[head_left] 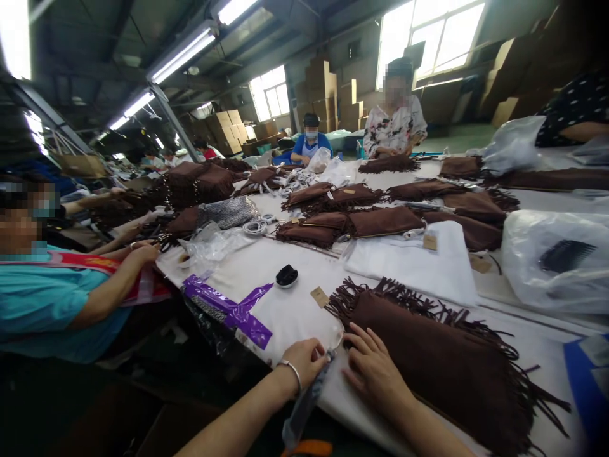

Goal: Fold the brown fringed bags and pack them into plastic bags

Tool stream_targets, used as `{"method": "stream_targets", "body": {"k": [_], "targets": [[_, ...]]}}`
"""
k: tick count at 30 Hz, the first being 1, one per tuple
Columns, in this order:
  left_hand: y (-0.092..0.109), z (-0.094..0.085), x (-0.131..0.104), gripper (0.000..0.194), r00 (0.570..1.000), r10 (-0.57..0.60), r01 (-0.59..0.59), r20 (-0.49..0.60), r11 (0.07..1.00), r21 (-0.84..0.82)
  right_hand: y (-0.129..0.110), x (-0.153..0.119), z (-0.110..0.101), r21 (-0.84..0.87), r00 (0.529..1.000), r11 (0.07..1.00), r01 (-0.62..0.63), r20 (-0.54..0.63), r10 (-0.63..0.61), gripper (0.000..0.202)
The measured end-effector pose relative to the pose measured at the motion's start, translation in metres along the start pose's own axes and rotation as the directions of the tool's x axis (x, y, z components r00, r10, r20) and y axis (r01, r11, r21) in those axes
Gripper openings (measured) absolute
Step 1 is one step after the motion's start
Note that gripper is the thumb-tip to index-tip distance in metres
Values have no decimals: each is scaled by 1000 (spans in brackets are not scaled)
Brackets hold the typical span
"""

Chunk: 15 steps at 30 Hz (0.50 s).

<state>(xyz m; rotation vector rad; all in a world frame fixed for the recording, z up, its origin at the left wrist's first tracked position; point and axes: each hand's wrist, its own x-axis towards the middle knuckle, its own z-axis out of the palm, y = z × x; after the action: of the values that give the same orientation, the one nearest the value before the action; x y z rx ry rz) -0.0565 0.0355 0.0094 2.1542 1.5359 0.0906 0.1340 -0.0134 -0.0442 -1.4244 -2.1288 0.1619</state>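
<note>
A brown fringed bag [438, 355] lies flat on the white-covered table [290, 311], its fringe along the far and right edges. My right hand [373, 365] rests at the bag's near left edge, fingers spread and touching the brown material. Just left of it, my left hand [302, 365] is closed in a pinch on a narrow grey wrapped strip [307, 403] that hangs over the table's front edge. A thin pale cord runs up from the strip toward the bag. A small brown tag [319, 296] lies by the bag's upper left corner.
Purple tape [233, 311] runs along the table's left edge. A small dish with black material [287, 275] sits mid-table. More brown fringed bags [385, 221], a white cloth [413, 260] and a clear plastic bag [547, 254] lie beyond. Co-workers stand or sit around the table.
</note>
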Motion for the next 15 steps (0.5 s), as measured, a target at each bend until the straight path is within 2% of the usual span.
{"method": "stream_targets", "body": {"k": [1,3,5,7,9,12,15], "targets": [[0,2,1,20,1000,-23,23,4,1000,-21,3,-4,1,-9,1000,1000,-11,-2,11,14],[2,7,4,20,997,-63,66,39,994,-85,9,-12,3,-45,999,998,-38,5,39,35],[7,14,8,23,985,-94,120,146,976,-180,13,-18,4,-98,993,990,-100,46,105,54],[13,21,11,30,948,-100,191,301,937,-292,15,-20,3,-147,978,975,-168,102,184,58],[20,31,14,37,910,-83,259,405,878,-402,14,-20,0,-168,962,964,-208,146,233,51],[31,48,15,46,913,-66,298,402,781,-549,7,-19,-12,-140,950,967,-215,199,240,51],[40,63,15,54,935,-45,274,352,721,-637,-5,-22,-23,-111,927,966,-232,275,254,68]]}}
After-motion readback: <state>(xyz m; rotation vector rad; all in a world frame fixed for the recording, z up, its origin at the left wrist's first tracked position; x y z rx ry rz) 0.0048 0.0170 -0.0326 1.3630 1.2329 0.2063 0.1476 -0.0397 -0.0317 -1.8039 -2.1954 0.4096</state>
